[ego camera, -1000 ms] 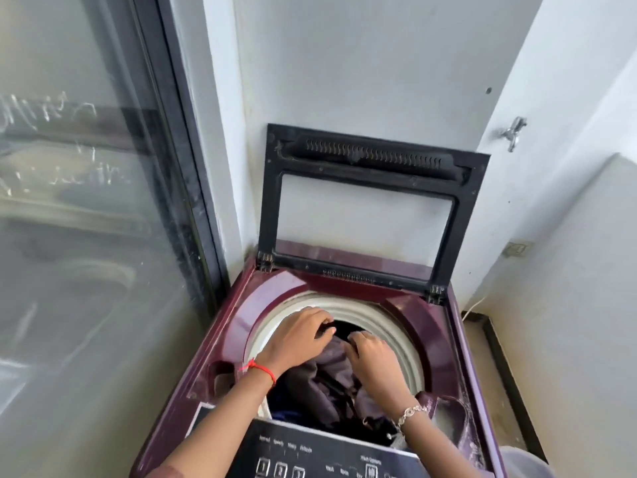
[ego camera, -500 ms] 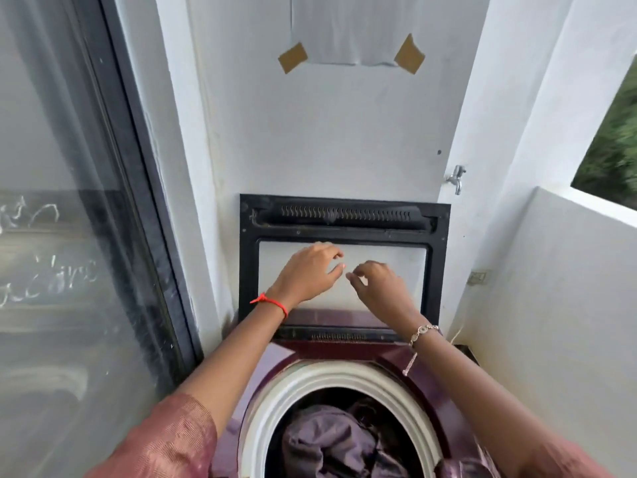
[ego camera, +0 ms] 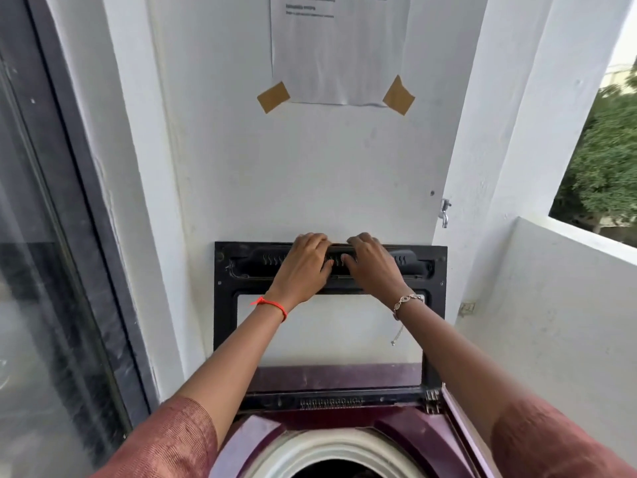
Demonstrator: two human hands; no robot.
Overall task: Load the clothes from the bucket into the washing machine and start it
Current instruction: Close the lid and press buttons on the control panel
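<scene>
A: Hands: how many, and on what?

B: Two. The person's left hand (ego camera: 303,267) and right hand (ego camera: 370,267) sit side by side at the middle of the top edge of the lid (ego camera: 224,322), almost touching each other. On each, the fingers curl over that edge and the thumb lies on the ribbed bar (ego camera: 410,262) on the lid's front. Both grip; neither is spread flat.

A: Lid position?

B: One lid, a black frame with a clear pane. It stands upright against the white wall (ego camera: 310,174) and is hinged at the back edge of the washing machine (ego camera: 256,439). One machine, maroon top.

A: The load?

B: One white drum ring (ego camera: 331,445) at the machine's centre, cut by the bottom of the view. Inside reads dark; clothes cannot be made out.

A: Wrists?

B: One red thread (ego camera: 272,305) on the left. One chain bracelet (ego camera: 406,301) on the right, loose end dangling.

A: Surroundings, counted.

B: One paper sheet (ego camera: 339,50) on the wall above the lid, with two brown tape pieces (ego camera: 273,96) (ego camera: 398,95) at its lower corners. One metal tap (ego camera: 445,212) just above the lid's top right corner. One glass door (ego camera: 51,305), dark-framed, to the left. One low parapet (ego camera: 551,322) to the right, trees (ego camera: 606,160) beyond.
</scene>
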